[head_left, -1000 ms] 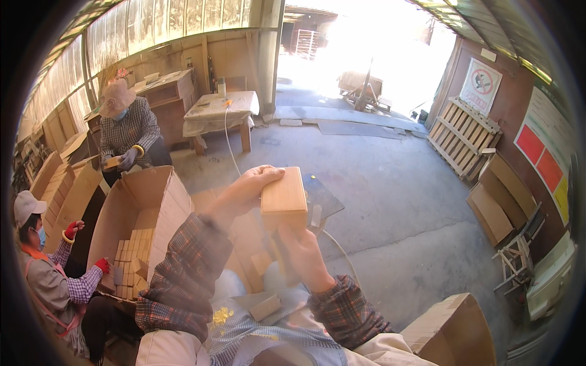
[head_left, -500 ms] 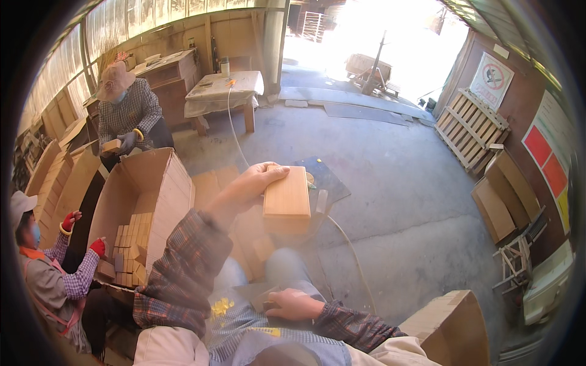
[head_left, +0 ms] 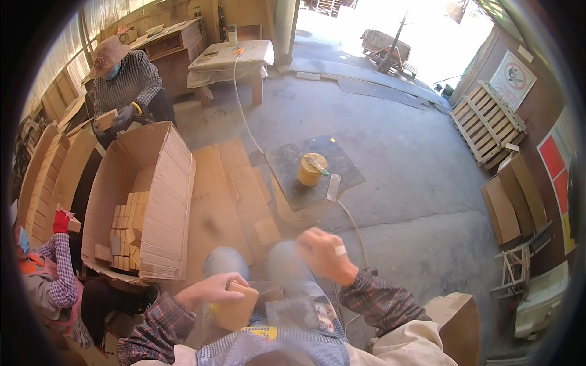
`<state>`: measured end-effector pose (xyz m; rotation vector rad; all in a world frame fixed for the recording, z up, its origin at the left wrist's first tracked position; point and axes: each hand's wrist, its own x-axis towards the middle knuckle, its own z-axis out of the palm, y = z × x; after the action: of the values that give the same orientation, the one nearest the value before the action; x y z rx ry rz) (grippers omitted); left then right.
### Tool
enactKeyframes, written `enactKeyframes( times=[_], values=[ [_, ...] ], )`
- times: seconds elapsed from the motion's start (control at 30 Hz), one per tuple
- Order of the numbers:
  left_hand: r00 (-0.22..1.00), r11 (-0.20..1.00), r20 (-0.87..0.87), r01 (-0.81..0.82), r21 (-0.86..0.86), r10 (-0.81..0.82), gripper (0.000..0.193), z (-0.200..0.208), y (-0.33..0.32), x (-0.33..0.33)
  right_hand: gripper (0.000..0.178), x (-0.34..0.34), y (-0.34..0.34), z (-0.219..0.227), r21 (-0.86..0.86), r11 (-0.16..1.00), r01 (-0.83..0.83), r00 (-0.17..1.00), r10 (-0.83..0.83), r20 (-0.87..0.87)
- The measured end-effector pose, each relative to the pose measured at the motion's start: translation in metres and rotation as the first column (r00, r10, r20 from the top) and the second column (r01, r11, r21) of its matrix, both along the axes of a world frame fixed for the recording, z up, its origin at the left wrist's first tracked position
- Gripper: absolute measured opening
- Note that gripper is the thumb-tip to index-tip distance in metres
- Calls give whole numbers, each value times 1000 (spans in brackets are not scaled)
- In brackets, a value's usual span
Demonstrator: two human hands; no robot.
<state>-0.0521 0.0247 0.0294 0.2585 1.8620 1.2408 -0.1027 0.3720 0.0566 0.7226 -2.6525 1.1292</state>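
at lower centre, the left hand, fingers grasping a rectangular tan wooden block, likely steadied it. the right hand blurred; its fingers' grip could not be told.

My left hand grips a light-brown rectangular wooden block, tilted over my lap, its broad plain face toward me, edges slightly blurred.

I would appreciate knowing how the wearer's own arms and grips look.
Dark plaid sleeves with reddish lines cover both forearms; beige fabric shows higher up. The left grip is a bare, ungloved hand; the right grip is likewise bare, with a pale adhesive strip on its back.
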Motion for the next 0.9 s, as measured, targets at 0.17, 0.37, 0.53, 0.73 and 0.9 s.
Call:
enactKeyframes(
  times=[0.17,0.37,0.53,0.73,0.9],
  values=[
    [998,997,35,-46,65,44,51,-9,-8,-20,17,-161,23,-24,84,863,499,848,-466,-251],
    [973,974,-44,224,-45,-226,51,-20,18,-37,30,-232,36,-62,418,714,561,819,-550,-160],
    [761,867,-420,398,-298,-494,49,-17,36,-60,30,-245,56,-71,258,828,498,842,-533,85],
    [768,872,-424,367,-325,-481,56,-17,98,-175,18,-225,78,-74,-284,839,464,836,-309,453],
    [395,970,-918,-216,-115,-21,90,-38,191,-290,15,-204,83,-66,-519,679,519,796,-163,583]
  ],
)
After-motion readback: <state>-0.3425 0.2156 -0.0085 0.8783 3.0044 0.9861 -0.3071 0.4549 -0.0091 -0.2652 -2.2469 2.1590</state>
